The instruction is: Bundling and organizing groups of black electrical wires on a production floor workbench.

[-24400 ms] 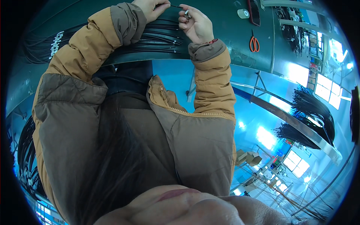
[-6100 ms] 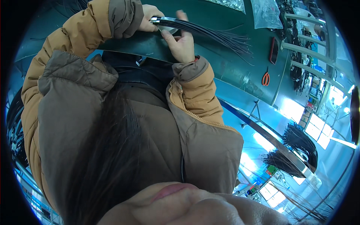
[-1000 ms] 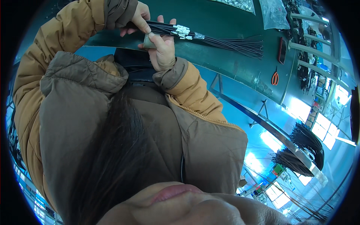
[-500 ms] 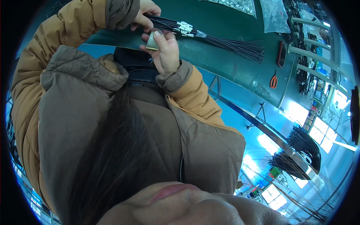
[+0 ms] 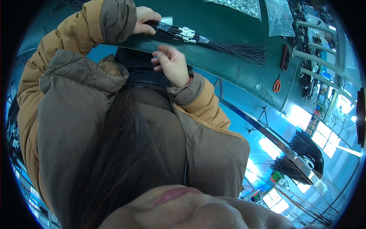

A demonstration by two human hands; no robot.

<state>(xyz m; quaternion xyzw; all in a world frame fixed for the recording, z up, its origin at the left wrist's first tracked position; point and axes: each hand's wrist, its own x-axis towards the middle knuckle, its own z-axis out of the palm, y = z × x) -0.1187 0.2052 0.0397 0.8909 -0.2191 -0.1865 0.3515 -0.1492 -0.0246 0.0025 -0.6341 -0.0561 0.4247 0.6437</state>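
Note:
A bundle of thin black cables [image 5: 238, 51] lies across the green table near its front edge, loose ends fanning to the right. White connectors [image 5: 187, 34] cluster around its middle, and clear tape [image 5: 204, 39] wraps it just right of them. My left hand [image 5: 146, 20] grips the bundle's left end, thumb on the near side. Beside those fingers, clear wrapping [image 5: 164, 26] shows on the cables, and a pale piece [image 5: 167, 20] sticks out behind; its kind is unclear. My right hand [image 5: 172, 64] hovers before the table edge, fingers loosely bent and apart, nothing visible in it.
Orange-handled scissors [image 5: 277, 84] and a dark red-edged object [image 5: 284, 58] lie on the table [image 5: 228, 76] at right. Clear bags [image 5: 280, 19], one with small metallic parts [image 5: 238, 7], sit farther back. A metal rack [image 5: 316, 44] stands right; black cable bunches [image 5: 305, 152] hang on a rail.
My right hand has drawn back from the bundle toward me. The pale greenish roll-like piece it held is gone from it; a pale piece now shows behind the bundle by my left hand.

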